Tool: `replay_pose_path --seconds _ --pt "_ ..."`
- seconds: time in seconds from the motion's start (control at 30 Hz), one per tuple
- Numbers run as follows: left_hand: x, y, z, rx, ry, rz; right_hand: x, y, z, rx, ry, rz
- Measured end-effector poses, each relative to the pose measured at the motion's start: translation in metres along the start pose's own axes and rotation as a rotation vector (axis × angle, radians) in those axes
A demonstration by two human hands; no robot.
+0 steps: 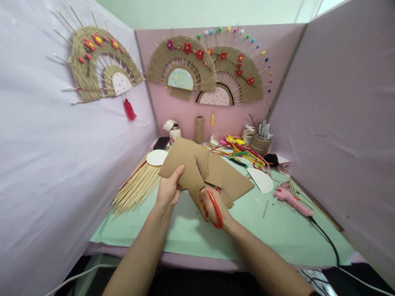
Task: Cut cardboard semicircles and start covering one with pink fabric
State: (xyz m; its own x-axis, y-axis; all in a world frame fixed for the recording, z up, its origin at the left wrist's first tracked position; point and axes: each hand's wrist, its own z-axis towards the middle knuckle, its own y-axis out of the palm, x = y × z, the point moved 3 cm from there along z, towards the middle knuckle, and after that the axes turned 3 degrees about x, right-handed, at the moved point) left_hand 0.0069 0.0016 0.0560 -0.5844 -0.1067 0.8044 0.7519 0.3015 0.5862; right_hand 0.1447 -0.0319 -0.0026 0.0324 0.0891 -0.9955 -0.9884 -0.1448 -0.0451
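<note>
My left hand grips the lower left edge of a brown cardboard sheet, thumb on top, holding it tilted above the green mat. My right hand has its fingers through the red handles of a pair of scissors. The blades point up into the cardboard, where a jagged cut runs from the middle toward the top. A second cardboard piece lies under and to the right of the held sheet.
A bundle of bamboo skewers lies at the left, a white paper disc beside it. A pink glue gun with a black cord rests at the right, near a white paper piece. Coloured pipe cleaners, jars and a twine spool line the back. Woven fans hang on the walls.
</note>
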Motion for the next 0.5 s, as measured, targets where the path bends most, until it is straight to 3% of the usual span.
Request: replay_pose_path --seconds 0.3,0.5 --pt "-0.0056 -0.0048 -0.0052 0.008 -0.002 0.001 -0.0067 0.0003 -0.0002 -0.051 0.01 -0.02" --pt "-0.0082 -0.0034 -0.0044 0.022 -0.015 -0.002 -0.0008 -0.001 0.0 0.003 0.024 -0.037"
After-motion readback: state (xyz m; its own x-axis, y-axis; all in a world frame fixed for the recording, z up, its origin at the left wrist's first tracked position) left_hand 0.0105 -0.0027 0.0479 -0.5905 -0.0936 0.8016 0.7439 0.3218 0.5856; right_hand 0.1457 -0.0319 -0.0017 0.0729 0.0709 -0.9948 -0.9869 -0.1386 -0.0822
